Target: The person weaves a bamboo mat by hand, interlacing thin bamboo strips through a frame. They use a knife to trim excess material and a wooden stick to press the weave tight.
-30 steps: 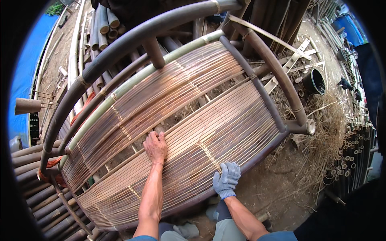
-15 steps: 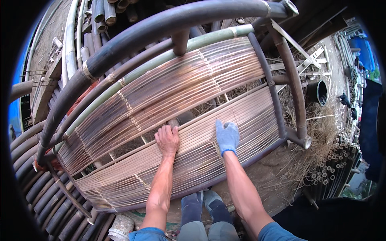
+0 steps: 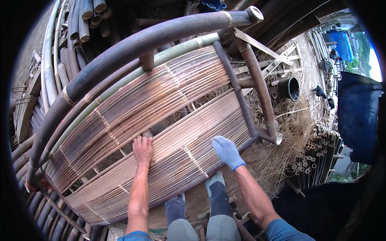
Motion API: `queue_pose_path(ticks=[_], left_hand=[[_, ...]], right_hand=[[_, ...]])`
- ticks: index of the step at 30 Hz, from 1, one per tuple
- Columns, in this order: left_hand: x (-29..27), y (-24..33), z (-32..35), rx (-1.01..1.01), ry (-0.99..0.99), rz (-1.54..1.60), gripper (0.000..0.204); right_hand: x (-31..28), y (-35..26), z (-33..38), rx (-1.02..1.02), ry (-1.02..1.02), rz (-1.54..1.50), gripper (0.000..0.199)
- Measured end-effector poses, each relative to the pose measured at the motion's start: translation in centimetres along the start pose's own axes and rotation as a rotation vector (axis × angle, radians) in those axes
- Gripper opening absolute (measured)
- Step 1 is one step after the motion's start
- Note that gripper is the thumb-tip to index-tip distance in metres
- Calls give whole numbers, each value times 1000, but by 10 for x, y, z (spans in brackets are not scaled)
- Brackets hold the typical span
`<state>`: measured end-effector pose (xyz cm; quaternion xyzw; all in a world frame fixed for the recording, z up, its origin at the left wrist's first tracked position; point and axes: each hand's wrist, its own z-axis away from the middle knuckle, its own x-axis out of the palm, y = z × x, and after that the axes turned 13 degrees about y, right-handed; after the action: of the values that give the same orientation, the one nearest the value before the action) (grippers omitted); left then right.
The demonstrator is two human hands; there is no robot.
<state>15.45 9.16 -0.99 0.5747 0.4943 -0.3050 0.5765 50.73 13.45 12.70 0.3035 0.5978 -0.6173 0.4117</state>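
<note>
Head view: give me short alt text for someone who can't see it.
Both of the person's hands press flat on the lower slatted bamboo panel of a large bamboo bench frame: the bare left hand at the panel's upper edge, the gloved right hand nearer the frame's right end. Stacked bamboo poles lie behind, a black pot to the right.

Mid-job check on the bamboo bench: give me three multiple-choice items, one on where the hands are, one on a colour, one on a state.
1. Where does the left hand rest?
A. On the top rail
B. At the gap between the two slat panels
C. On the ground

2. What colour is the glove on the right hand?
A. Red
B. Black
C. Pale blue-grey

3. How does the right hand lie on the near slat panel?
A. Flat, palm down
B. Clenched round a slat
C. Lifted clear

Answers: 1 B, the fingertips reach the panel's far edge at the gap; 2 C, a pale knit glove with a blue cuff; 3 A, the fingers lie spread on the slats.
</note>
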Motion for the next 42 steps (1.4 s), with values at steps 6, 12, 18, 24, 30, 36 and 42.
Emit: queue_pose_path(ticks=[6, 12, 18, 24, 30, 36, 42], left_hand=[[-7, 55, -7, -80, 74, 215, 36], [62, 171, -49, -63, -5, 235, 42], [72, 163, -52, -241, 30, 233, 43], [72, 169, -48, -220, 87, 190, 47], [61, 167, -61, -333, -264, 258, 47], [49, 164, -77, -205, -522, 261, 59], [57, 136, -53, -53, -317, 356, 74]], right_hand=[[-14, 40, -94, -237, 164, 373, 10], [28, 112, -188, -381, 80, 347, 11], [72, 158, -214, -478, 80, 251, 24], [68, 172, -216, -479, -80, 310, 25], [61, 165, -220, -451, -115, 287, 23], [39, 137, -200, -564, 80, 155, 23], [-83, 29, -88, 302, -205, -527, 14]])
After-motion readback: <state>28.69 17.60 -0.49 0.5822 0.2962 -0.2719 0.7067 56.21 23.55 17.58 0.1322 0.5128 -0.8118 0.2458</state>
